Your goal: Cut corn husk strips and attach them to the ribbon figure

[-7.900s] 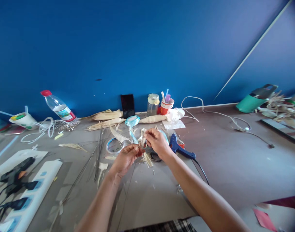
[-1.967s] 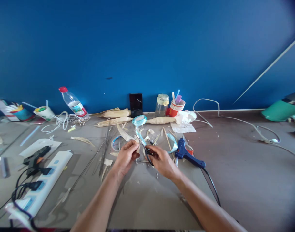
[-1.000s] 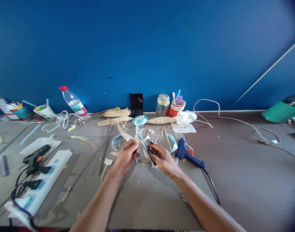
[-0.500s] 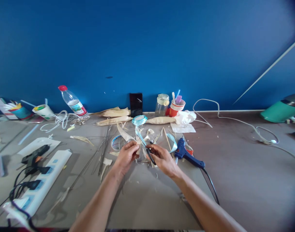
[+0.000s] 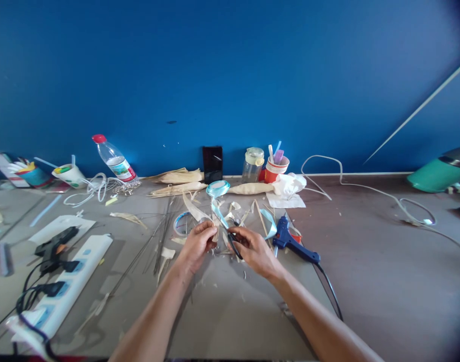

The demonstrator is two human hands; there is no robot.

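My left hand is closed in a pinch on a small pale strip of dried corn husk. Black-handled scissors are gripped in my right hand, their blades directed up and left near the husk. Beyond both hands lies a roll of light blue ribbon, with a length of it trailing down toward the scissors. Longer husk pieces and small scraps surround the hands. Whether the blades touch the husk, I cannot tell.
A blue glue gun lies right of my hands, its cord running forward. At left are a white power strip, a black glue gun and thin wires. A bottle, phone, jar and paper cups line the wall.
The scissors and my right fingers have shifted very slightly. My left hand keeps its pinch on the husk, and the whole view has moved a few pixels.
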